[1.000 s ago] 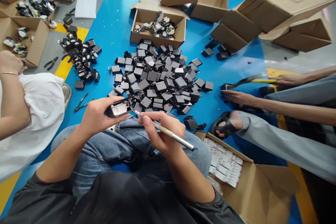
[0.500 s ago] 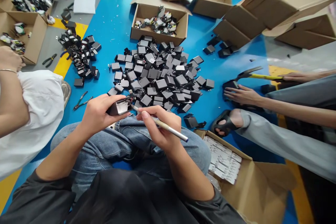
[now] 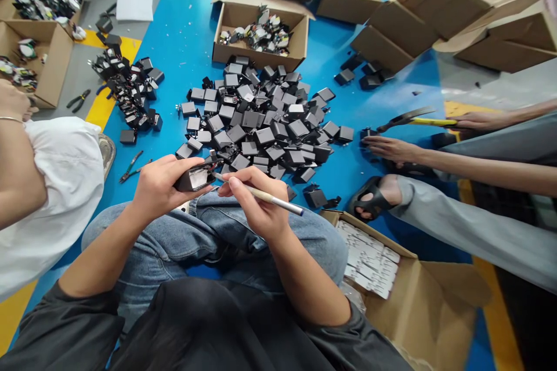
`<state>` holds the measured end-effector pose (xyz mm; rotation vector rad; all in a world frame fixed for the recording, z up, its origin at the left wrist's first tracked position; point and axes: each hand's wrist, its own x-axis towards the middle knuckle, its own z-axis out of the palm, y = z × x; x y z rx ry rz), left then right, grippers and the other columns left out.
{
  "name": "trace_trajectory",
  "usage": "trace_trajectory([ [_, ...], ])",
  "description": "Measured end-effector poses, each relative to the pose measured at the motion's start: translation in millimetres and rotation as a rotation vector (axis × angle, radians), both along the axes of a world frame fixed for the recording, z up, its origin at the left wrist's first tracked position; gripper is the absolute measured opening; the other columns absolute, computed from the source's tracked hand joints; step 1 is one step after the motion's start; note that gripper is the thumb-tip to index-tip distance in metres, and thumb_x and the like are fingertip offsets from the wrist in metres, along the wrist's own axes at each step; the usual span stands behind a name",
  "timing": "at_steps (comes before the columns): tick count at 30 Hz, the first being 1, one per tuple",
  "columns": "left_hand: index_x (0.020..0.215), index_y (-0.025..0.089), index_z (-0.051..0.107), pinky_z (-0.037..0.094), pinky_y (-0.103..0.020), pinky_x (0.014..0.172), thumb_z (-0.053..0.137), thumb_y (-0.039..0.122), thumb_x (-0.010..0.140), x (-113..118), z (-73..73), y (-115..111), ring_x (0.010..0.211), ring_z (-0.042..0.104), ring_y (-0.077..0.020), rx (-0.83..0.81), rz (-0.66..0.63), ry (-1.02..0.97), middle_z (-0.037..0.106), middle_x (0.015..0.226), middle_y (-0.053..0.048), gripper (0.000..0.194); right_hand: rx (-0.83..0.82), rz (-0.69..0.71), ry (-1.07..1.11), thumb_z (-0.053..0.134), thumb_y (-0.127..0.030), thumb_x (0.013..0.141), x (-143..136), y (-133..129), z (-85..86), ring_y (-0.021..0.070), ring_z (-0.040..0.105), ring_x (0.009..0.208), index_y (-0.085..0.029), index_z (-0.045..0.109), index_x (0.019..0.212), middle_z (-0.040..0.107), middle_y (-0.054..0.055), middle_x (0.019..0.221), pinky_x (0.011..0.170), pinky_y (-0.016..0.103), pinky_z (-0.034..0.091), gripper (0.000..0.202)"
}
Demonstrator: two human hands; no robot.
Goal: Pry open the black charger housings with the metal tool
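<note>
A black box-shaped casing (image 3: 194,180) with a pale inside and small wires at its end is held in my left hand (image 3: 159,185), its open side tilted toward me. My right hand (image 3: 261,200) grips a pen-like tool (image 3: 272,199) with a pale shaft and a dark blue end. The tool's tip is at the right edge of the casing; whether it touches the inside is too small to tell. Beyond both hands lies a large pile of black casings (image 3: 261,122) on the blue floor mat (image 3: 183,35).
An open carton (image 3: 260,59) of mixed parts stands behind the pile. Pliers (image 3: 130,167) lie left of my left hand. At the right, another person's hands (image 3: 394,149) hold a hammer-like tool (image 3: 409,119) and a casing. A carton with white pieces (image 3: 372,261) is beside my right knee.
My right hand and the pen-like tool have shifted slightly left, toward the casing. At the right, the other person's hand has moved left with the dark casing.
</note>
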<state>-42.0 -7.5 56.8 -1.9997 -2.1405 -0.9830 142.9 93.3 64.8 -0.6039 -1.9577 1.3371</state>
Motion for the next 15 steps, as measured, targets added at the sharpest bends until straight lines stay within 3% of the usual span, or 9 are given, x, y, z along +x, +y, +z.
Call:
trace_trajectory([
  [11, 0.11, 0.017, 0.068, 0.05, -0.024, 0.064, 0.069, 0.05, 0.086, -1.2, 2.5, 1.8, 0.067, 0.067, -0.0145, 0.086, -0.088, 0.164, 0.078, 0.091, -0.005, 0.04, -0.001, 0.016, -0.007, 0.055, -0.022, 0.095, -0.7, 2.1, 1.3, 0.0153, 0.074, 0.073, -0.019, 0.063, 0.082, 0.074, 0.001, 0.072, 0.067, 0.025, 0.056, 0.016],
  [15, 0.108, 0.017, 0.068, 0.05, -0.025, 0.062, 0.07, 0.048, 0.085, -3.4, 2.2, 1.9, 0.067, 0.067, -0.0153, 0.085, -0.13, 0.213, 0.078, 0.091, -0.005, 0.039, -0.032, 0.036, -0.032, 0.055, -0.024, 0.095, 1.1, 6.7, 2.4, 0.0139, 0.071, 0.065, -0.019, 0.062, 0.078, 0.072, 0.0, 0.068, 0.063, 0.024, 0.055, 0.019],
])
